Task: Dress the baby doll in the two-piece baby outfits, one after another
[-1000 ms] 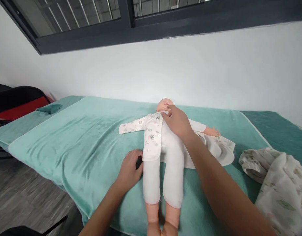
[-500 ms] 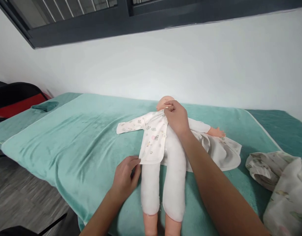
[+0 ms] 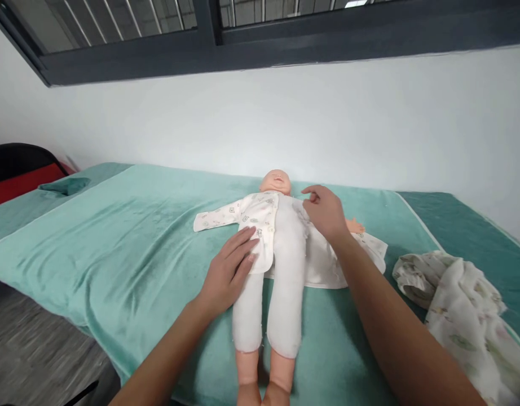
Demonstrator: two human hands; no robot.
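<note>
A baby doll [image 3: 287,293] lies on its back on the bed, its head toward the wall and its body white and padded. A white printed baby shirt [image 3: 266,211] covers one sleeved arm and half of its chest. The shirt's other half [image 3: 323,265] spreads on the bed beside the doll, partly behind my right forearm. My left hand [image 3: 230,270] rests flat on the shirt's front, fingers stretched out. Over the doll's bare padded shoulder is my right hand [image 3: 325,211], its fingers loosely curled and apart, with nothing visible in them. It hides much of the doll's arm.
A crumpled printed cloth [image 3: 458,304] lies at the right on the green bed cover [image 3: 128,242]. Behind the bed stand a white wall [image 3: 243,124] and a dark window frame [image 3: 264,53]. A black and red chair [image 3: 23,175] is at the far left.
My right hand has let go of the shirt at the neck and moved right. My left hand has gone from pinching the hem to lying flat on the shirt front. The view has shifted slightly.
</note>
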